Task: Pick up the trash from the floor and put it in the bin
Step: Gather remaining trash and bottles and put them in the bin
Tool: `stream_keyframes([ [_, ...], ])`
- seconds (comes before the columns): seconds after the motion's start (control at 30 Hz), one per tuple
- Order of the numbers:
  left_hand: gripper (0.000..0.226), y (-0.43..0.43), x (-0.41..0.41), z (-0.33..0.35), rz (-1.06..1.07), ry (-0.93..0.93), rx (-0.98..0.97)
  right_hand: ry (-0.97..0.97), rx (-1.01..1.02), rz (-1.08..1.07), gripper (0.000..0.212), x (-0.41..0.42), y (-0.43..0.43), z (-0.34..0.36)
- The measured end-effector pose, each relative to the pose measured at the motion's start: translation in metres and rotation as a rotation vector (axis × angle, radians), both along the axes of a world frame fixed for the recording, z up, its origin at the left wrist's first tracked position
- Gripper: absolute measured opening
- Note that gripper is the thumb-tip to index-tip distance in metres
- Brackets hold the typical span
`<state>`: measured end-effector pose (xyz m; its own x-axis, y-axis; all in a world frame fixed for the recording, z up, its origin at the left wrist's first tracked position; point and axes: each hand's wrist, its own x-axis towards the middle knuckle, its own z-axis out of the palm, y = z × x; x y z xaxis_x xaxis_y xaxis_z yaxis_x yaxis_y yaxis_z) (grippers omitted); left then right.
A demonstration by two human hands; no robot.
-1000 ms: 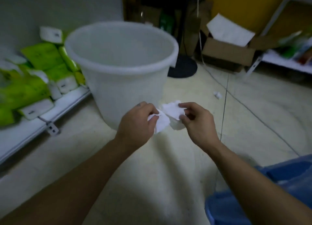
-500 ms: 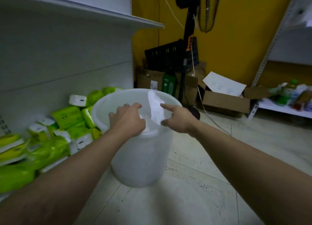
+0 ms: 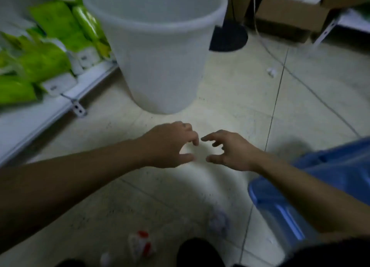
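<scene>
White bin [image 3: 160,52], upright on tiled floor [image 3: 230,106]. Left hand [image 3: 170,146] and right hand [image 3: 230,150]: both empty, fingers spread. Wrapper [image 3: 140,244] near bottom edge.

Two bare forearms run in from the lower corners, no sleeves, no watch or bands at the wrists, ending in the left hand [image 3: 170,146] and the right hand [image 3: 232,152], both without gloves or rings as far as the blur allows. The fingers [image 3: 210,138] look short-nailed, though motion smear hides detail. At the bottom edge sits a dark rounded shape [image 3: 198,252], perhaps a shoe or knee in black; which one is unclear.
</scene>
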<state>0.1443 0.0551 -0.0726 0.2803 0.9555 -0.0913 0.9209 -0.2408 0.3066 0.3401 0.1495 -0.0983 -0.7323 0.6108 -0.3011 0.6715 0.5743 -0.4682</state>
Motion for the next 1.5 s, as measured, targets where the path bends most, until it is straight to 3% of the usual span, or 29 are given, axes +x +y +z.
stream_keyframes([
  [0.13, 0.063, -0.049, 0.024, -0.061, -0.042, 0.162, -0.375, -0.200, -0.136, 0.105, 0.072, 0.024, -0.050, -0.058],
  [0.3, 0.102, -0.100, 0.034, -0.112, -0.066, 0.332, -0.741, -0.478, -0.128, 0.205, 0.095, 0.049, -0.087, -0.096],
  [0.37, 0.113, -0.115, 0.038, -0.126, -0.035, 0.320, -0.837, -0.538, -0.113, 0.219, 0.089, 0.054, -0.101, -0.110],
  [0.47, 0.113, -0.118, 0.040, -0.136, 0.056, 0.224, -0.909, -0.505, -0.089, 0.156, 0.062, 0.055, -0.104, -0.122],
  [0.6, 0.094, -0.074, 0.018, -0.109, 0.223, 0.071, -0.734, -0.178, -0.163, -0.155, 0.052, 0.042, -0.080, -0.102],
  [0.77, 0.101, 0.014, -0.008, -0.020, 0.377, -0.127, -0.178, 0.408, -0.039, -0.528, 0.043, 0.005, -0.028, -0.028],
  [0.87, 0.110, 0.044, -0.016, 0.044, 0.453, -0.282, 0.100, 0.668, 0.039, -0.578, 0.043, -0.017, 0.000, 0.035],
  [0.97, 0.094, 0.064, -0.037, 0.092, 0.521, -0.368, 0.310, 0.814, 0.104, -0.541, 0.040, -0.042, 0.028, 0.095],
  [1.1, 0.073, 0.097, -0.069, 0.149, 0.625, -0.417, 0.506, 0.895, 0.272, -0.481, 0.046, -0.086, 0.064, 0.160],
  [1.17, 0.053, 0.113, -0.080, 0.173, 0.649, -0.531, 0.503, 0.896, 0.320, -0.456, 0.050, -0.109, 0.080, 0.184],
  [1.27, 0.042, 0.133, -0.096, 0.186, 0.719, -0.797, 0.400, 0.906, 0.240, -0.452, 0.047, -0.136, 0.100, 0.194],
  [1.37, 0.036, 0.149, -0.119, 0.179, 0.756, -1.025, 0.234, 0.874, 0.210, -0.435, 0.050, -0.155, 0.121, 0.181],
  [1.43, 0.040, 0.160, -0.134, 0.171, 0.778, -1.117, 0.237, 0.811, 0.224, -0.413, 0.057, -0.166, 0.136, 0.170],
  [1.5, 0.054, 0.174, -0.144, 0.160, 0.846, -1.051, 0.296, 0.673, 0.231, -0.403, 0.070, -0.173, 0.147, 0.161],
])
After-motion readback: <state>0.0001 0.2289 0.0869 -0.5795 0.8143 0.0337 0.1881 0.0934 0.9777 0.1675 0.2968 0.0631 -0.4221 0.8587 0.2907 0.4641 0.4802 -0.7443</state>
